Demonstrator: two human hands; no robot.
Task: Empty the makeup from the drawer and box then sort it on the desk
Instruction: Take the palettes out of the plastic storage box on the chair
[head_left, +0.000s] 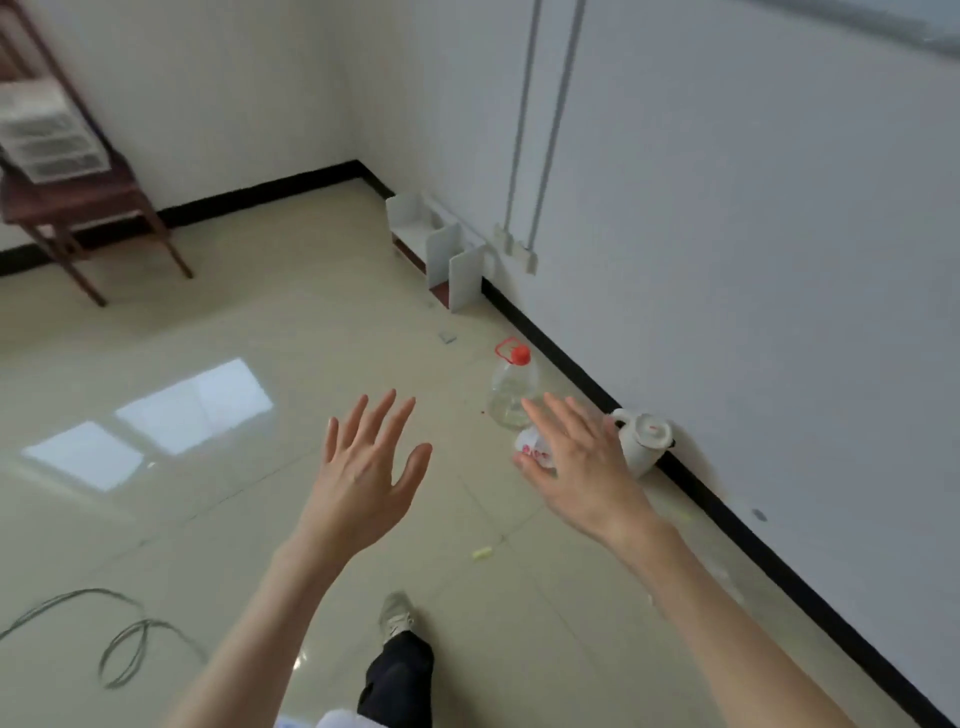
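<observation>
Both hands were raised over the glossy beige tiled floor (260, 322), backs toward the camera. Left hand (363, 467) had fingers spread and straight, gripping nothing. Right hand (582, 462) was likewise flat with fingers extended, nothing held – it overlapped a crumpled white bag with red print (530, 449) in the view, but whether it touched the bag could not be told.

Task things: a white plastic drawer unit with stacked translucent drawers (47, 137) sat blurred at far upper left on a dark reddish-brown wooden counter (78, 200), well apart from both hands. No makeup could be made out in it from here.

Along the white wall (753, 208) with its black baseboard: a white divided rack with upright panels (441, 244) stood in the corner area, a clear plastic jug with a red cap and red handle (514, 389) stood just beyond the right hand, and a white lidded kettle (641, 439) sat against the baseboard, near the jug. Two grey conduits (524, 130) ran down the wall to small outlet boxes.

On the floor – a loop of grey cable (124, 649) at lower left, a small yellow scrap (480, 552) between the forearms. One grey-white shoe (396, 616) and a dark trouser leg (400, 680) showed at bottom centre
</observation>
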